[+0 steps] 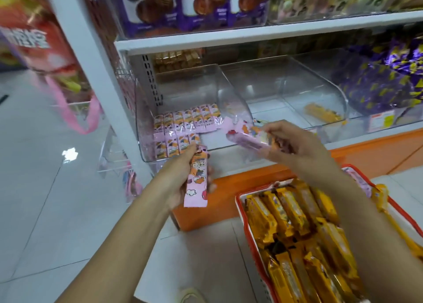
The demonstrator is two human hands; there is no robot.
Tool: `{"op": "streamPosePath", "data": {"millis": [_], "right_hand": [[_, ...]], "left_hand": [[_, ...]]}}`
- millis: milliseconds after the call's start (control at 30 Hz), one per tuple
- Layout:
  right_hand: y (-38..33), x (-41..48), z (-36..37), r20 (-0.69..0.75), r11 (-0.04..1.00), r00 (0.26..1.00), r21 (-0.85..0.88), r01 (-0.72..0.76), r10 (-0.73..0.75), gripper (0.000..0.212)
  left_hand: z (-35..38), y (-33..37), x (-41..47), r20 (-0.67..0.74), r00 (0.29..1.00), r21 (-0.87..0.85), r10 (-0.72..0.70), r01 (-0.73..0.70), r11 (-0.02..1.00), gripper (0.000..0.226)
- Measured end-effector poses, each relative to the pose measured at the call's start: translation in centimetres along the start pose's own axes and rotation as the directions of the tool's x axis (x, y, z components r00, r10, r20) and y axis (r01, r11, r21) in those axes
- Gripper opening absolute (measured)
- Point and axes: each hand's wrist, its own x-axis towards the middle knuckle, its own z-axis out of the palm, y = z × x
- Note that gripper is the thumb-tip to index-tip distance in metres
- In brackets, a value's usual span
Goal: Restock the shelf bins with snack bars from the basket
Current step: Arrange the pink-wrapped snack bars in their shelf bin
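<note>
My left hand grips one pink snack bar upright, just in front of the left clear bin. Inside that bin lie two rows of pink bars. My right hand holds a bundle of pink bars level with the bin's front edge, to the right of the left hand. A red-rimmed basket on the floor at lower right is full of yellow bars. The middle clear bin holds a single yellow bar.
An orange shelf base runs under the bins. Purple-wrapped sweets fill the right bin. Purple biscuit boxes sit on the shelf above. A white upright post stands left of the bins, with hanging bags beyond it. Tiled floor lies to the left.
</note>
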Motion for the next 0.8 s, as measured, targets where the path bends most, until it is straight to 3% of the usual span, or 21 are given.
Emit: {"op": "streamPosePath", "data": {"millis": [67,200,300,400,567,700,800], "right_hand": [[-0.2,1.0,-2.0,0.164,1.0,0.986,-0.013,0.004,-0.002,0.028],[-0.7,2.7,-3.0,0.392,0.966,0.92,-0.239,0.1,0.002,0.033],[-1.2,3.5,-2.5,0.494,0.946,0.869,-0.299,0.128,0.039,0.033],[-1.5,4.1,-1.8,0.53,0.933,0.847,-0.322,0.161,0.036,0.036],[-1.6,4.6,-1.0,0.512,0.912,0.858,-0.365,0.186,0.03,0.039],[-1.5,4.7,-1.6,0.481,0.921,0.876,-0.355,0.162,0.032,0.039],[-1.5,4.6,-2.2,0.461,0.928,0.887,-0.344,0.144,0.033,0.038]], "left_hand": [[-0.8,0.8,-0.2,0.055,0.997,0.047,-0.047,0.045,0.998,0.025],[-1.4,1.2,-0.5,0.21,0.974,0.053,-0.089,0.079,0.995,0.04],[-1.2,1.0,-0.7,0.211,0.973,0.135,-0.096,0.069,0.988,0.031],[-1.1,0.9,-0.4,0.147,0.986,0.267,-0.074,0.033,0.963,0.028],[-0.8,1.0,-0.2,0.139,0.99,0.214,-0.007,-0.023,0.976,0.009],[-1.7,1.3,0.0,0.21,0.977,0.367,0.038,-0.115,0.923,0.044],[-2.2,1.6,0.1,0.223,0.973,0.385,0.064,-0.148,0.911,0.033]]}}
